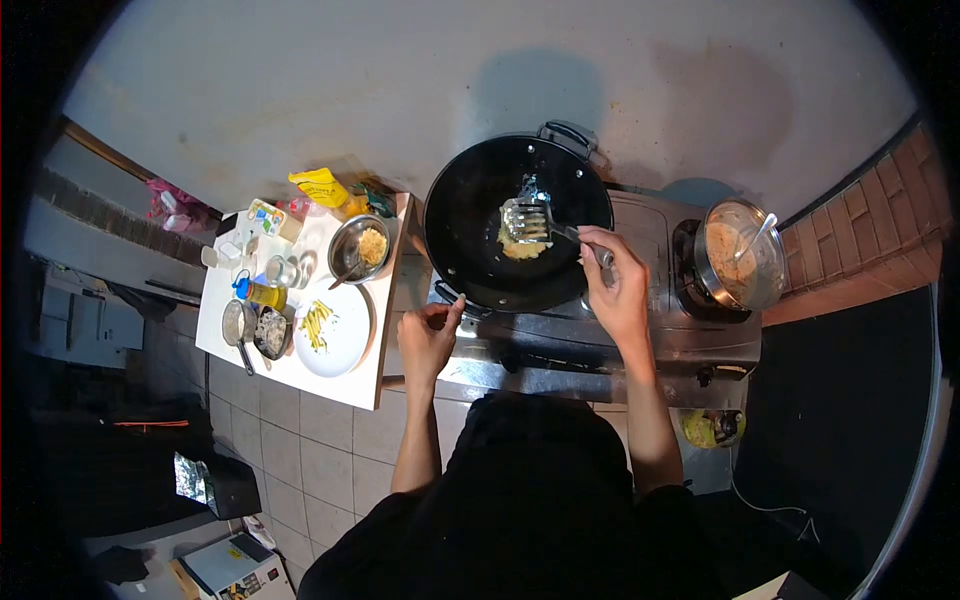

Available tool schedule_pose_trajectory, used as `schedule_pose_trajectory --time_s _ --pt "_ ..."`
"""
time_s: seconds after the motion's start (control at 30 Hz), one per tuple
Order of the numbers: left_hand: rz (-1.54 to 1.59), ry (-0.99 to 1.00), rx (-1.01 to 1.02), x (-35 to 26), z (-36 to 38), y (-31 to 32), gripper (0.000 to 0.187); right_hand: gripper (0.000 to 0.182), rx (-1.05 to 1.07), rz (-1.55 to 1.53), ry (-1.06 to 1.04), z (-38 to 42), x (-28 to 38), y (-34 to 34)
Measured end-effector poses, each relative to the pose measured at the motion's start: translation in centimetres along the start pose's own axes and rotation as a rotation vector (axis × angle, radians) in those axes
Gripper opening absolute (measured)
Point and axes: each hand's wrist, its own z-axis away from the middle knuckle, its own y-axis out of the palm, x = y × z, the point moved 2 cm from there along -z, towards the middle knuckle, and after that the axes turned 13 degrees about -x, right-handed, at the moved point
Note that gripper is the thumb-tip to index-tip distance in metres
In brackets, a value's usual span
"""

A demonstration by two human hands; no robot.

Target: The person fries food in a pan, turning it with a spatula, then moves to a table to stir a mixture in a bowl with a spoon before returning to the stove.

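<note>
Head view: left hand (pixel 425 342) appears to pinch the near handle (pixel 446 291) of the wok (pixel 460 190), while the right hand (pixel 615 280) closes round the slotted turner (pixel 563 231). If that pinch slips, the wok could swivel; uneven prying could tear the patty (pixel 520 249). Pale yellow, ragged-edged, soft-looking, it lies beyond and between both hands, partly hidden by the turner.

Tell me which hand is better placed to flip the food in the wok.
Right hand, I'd judge: it holds the slotted spatula over the food, while the left hand is at a handle of the wok, without a utensil.
</note>
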Motion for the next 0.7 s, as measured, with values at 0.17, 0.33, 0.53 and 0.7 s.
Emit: schedule_pose_trajectory --time_s 0.17,0.33,0.53,0.7 --pt "0.029 0.001 -0.041 -0.1 0.1 0.0 0.037 0.015 0.027 -0.099 0.141 -0.5 0.0 -2.2" --pt "0.064 0.0 -0.073 0.9 -0.3 0.7 0.035 0.018 0.125 -0.118 0.261 0.3 0.2 -6.1" --pt "0.119 -0.086 -0.015 0.4 -0.8 0.4 0.037 0.023 0.254 -0.019 0.283 2.8 0.2 -10.0" --pt "0.074 -0.063 0.083 0.3 -1.9 0.2 0.041 0.023 0.371 0.089 0.298 4.1 -0.1 -11.5"
